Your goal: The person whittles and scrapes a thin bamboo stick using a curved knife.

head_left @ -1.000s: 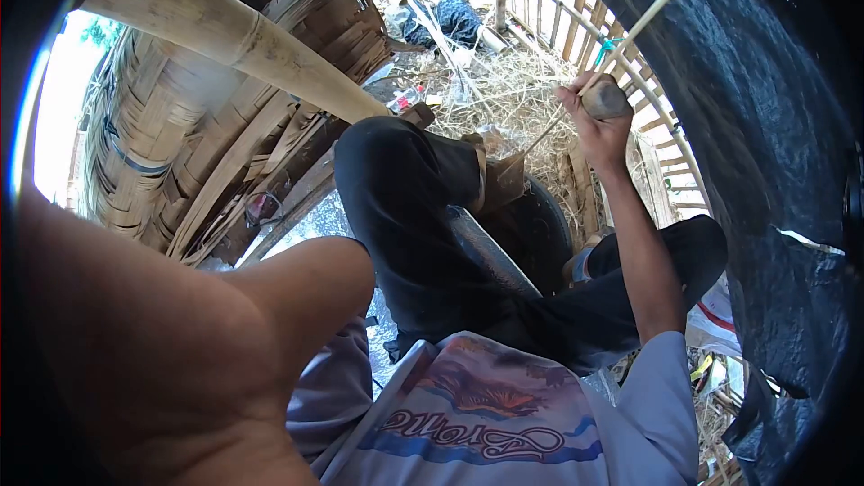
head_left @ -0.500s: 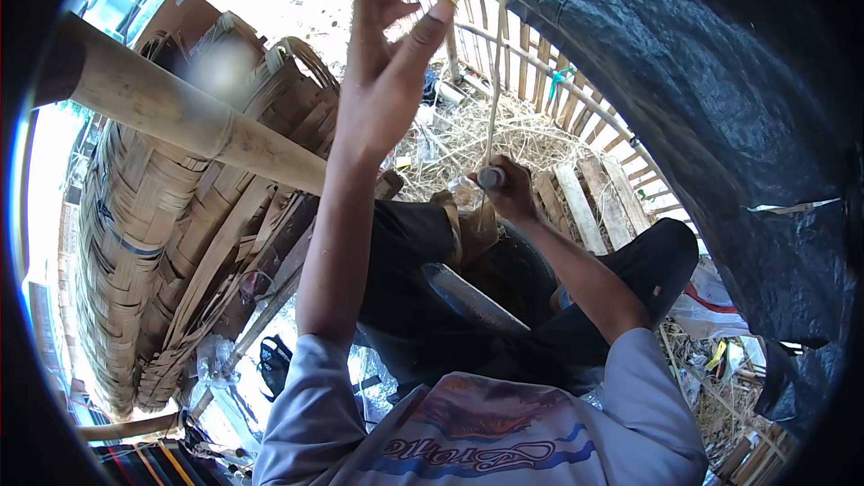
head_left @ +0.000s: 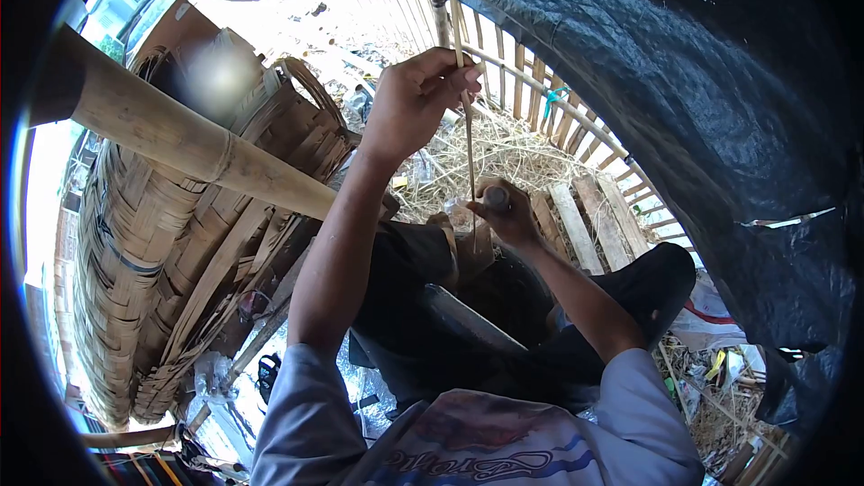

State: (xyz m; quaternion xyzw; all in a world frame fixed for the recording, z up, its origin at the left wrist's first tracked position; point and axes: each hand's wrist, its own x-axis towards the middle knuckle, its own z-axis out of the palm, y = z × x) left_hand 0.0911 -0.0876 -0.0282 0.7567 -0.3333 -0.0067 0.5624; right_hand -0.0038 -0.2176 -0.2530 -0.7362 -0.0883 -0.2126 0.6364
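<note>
In the head view, the left hand (head_left: 405,112) is raised in front of the chest, its thumb and fingers nearly closed in a pinch on a long, thin, pale tan strip (head_left: 454,4). The strip stands close to upright, rising past the left fingers and running down to the right hand (head_left: 511,216). That hand, lower and to the right of the left one, is curled closed around a stubby, round-ended, grey-brown handle (head_left: 496,198) (whatever extends from it is hidden). The strip passes by the right thumb; whether the two touch, I cannot tell.

Just below the hands lie the person's legs in dark trousers (head_left: 621,283). Beyond the hands is a scatter of dry, straw-coloured stalks (head_left: 513,157), and beside the right hand are flat, weathered wooden boards (head_left: 576,225). To the left of the left hand, a thick, smooth, tan bamboo pole (head_left: 202,146) slants across a large, brown, woven basket (head_left: 126,297). Well to the right of both hands hangs a shiny, black plastic sheet (head_left: 711,126).
</note>
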